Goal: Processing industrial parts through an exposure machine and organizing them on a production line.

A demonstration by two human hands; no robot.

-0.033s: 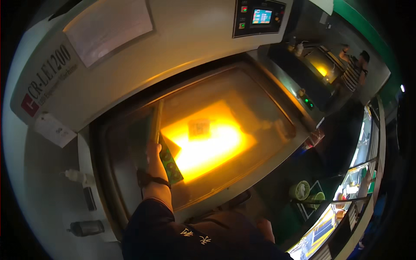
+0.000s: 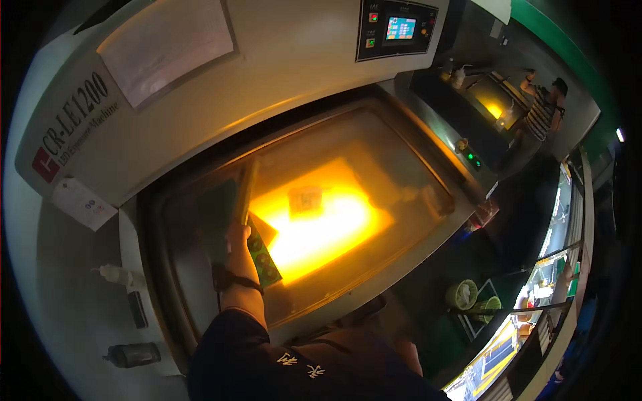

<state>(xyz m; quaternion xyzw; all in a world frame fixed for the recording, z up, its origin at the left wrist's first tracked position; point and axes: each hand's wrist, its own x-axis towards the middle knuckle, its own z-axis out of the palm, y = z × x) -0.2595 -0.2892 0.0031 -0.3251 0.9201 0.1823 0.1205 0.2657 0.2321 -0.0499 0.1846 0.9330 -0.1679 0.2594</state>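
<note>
My left hand [image 2: 239, 235] is closed around the near end of a long narrow bar [image 2: 250, 184], above the left part of a lit exposure table [image 2: 294, 309]. The bar points away from me, toward the table's back edge. Under and beside the hand lies a dark green panel [image 2: 265, 259] with round dark marks, next to the bright yellow glow. A small pale square [image 2: 306, 202] with a dark pattern shows within the glow. At the lower middle, a dim patch of skin on my right arm [image 2: 409, 354] shows beside my dark shirt; its fingers cannot be made out.
The machine's pale housing, with a control panel [image 2: 399, 28], rises behind the table. Left of it stand a white bottle [image 2: 120, 275] and a grey bottle [image 2: 132, 355]. Green baskets [image 2: 461, 294] sit at the right. Another person [image 2: 545, 110] works at a similar table farther off.
The bar's far end has tilted slightly to the right. My left hand stays closed on it at nearly the same place.
</note>
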